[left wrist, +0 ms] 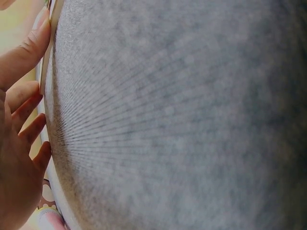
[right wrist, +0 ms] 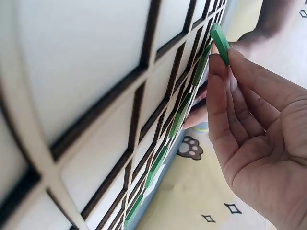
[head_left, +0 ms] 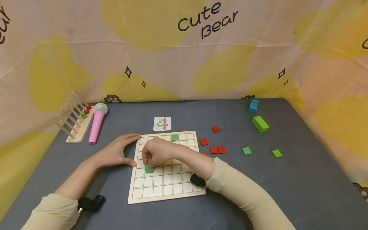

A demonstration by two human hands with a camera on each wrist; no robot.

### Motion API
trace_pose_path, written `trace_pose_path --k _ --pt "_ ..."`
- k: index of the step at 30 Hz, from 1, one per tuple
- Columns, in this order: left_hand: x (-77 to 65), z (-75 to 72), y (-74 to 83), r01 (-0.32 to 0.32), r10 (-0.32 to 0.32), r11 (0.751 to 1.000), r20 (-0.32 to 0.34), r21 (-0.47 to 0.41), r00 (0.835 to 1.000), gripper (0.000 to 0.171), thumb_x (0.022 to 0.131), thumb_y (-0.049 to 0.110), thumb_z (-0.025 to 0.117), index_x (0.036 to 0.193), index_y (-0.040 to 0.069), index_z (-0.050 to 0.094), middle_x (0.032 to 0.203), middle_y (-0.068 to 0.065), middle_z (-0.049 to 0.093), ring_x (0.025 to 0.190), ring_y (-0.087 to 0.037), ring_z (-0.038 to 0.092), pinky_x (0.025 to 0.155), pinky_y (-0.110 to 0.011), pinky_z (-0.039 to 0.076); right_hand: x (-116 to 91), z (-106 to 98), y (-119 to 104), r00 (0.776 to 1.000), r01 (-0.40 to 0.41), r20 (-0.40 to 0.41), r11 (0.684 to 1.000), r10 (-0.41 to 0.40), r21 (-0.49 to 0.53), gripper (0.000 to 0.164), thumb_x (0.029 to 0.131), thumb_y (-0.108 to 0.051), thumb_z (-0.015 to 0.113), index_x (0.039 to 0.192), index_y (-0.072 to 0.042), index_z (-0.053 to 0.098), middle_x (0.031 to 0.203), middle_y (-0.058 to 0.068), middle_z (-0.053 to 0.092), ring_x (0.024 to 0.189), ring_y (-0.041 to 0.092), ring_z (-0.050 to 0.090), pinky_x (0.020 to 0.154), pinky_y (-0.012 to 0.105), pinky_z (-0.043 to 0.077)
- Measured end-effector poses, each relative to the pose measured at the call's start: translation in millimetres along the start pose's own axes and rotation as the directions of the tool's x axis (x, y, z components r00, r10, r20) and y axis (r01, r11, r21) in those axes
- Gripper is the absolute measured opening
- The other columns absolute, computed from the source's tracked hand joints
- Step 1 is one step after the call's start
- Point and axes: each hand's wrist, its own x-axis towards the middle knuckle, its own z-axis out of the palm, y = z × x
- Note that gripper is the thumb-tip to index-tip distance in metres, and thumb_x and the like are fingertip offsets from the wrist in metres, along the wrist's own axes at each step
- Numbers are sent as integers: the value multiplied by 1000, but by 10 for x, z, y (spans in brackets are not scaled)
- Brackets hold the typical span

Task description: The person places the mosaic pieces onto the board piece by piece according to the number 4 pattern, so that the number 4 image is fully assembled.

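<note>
My right hand [head_left: 159, 151] reaches over the wooden grid board [head_left: 167, 198] and pinches a green square tile [right wrist: 220, 42] between thumb and fingertips. In the head view that green tile [head_left: 149, 168] shows just below the fingertips, over the board's left part. Several more green tiles [right wrist: 180, 115] lie in the grid cells; one green tile [head_left: 174, 137] shows near the top, while the right hand and forearm cover others. With fingers spread, my left hand [head_left: 113, 151] touches the board's left edge, thumb at the side and fingertips by the far left corner.
Behind the board lies a small pattern card [head_left: 162, 124]. Several red tiles [head_left: 214, 149], a green tile [head_left: 246, 150], a lighter green tile [head_left: 277, 153], a green block [head_left: 260, 124] and a blue block [head_left: 253, 106] lie right. A pink microphone [head_left: 97, 124] and pegged stand [head_left: 75, 134] stay left.
</note>
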Motion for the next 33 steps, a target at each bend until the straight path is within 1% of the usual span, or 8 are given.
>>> trace_pose_path --k 6,11,15,22,29,33 --pt "-2 7 -6 -6 6 1000 -6 2 1000 106 64 52 87 148 5 43 150 -19 46 137 -42 41 110 -62 33 11 29 -21 1000 17 3 999 -17 -33 10 77 -6 77 83 -14 75 76 -8 69 70 -2 58 66 10 44" --pt "-7 7 0 -4 4 1000 -6 4 1000 105 64 52 87 148 6 43 150 -19 46 137 -42 41 109 -62 33 2 46 -45 1000 7 -3 999 -7 -49 10 76 -7 79 81 -15 75 74 -9 69 69 -1 57 66 10 44" --pt "-8 3 8 -4 4 1000 -6 3 1000 105 64 52 87 148 5 43 150 -20 45 137 -43 41 109 -63 33 3 59 -55 1000 9 -10 997 -10 -81 11 75 -8 80 80 -16 76 73 -10 69 68 -2 56 66 9 43" --pt "-6 0 10 -8 8 1000 -6 2 1000 105 64 51 87 148 5 43 150 -20 46 137 -42 41 110 -62 33 1 66 -63 1000 -15 -16 993 13 -116 11 74 -10 81 74 -18 74 70 -11 68 66 0 56 65 10 43" --pt "-6 -5 11 -5 5 1000 -4 -1 1000 105 65 51 87 148 5 43 151 -19 45 138 -42 41 110 -62 33 9 71 -52 1000 -12 -9 991 11 -134 10 75 -11 81 75 -19 75 71 -12 69 67 -1 56 66 10 43" --pt "-6 -9 14 5 -5 1000 2 0 1000 105 65 52 87 148 6 43 151 -19 44 138 -42 40 110 -63 33 13 72 -57 1000 -26 -3 990 26 -140 10 75 -12 82 74 -19 74 72 -12 70 69 0 57 66 12 44"
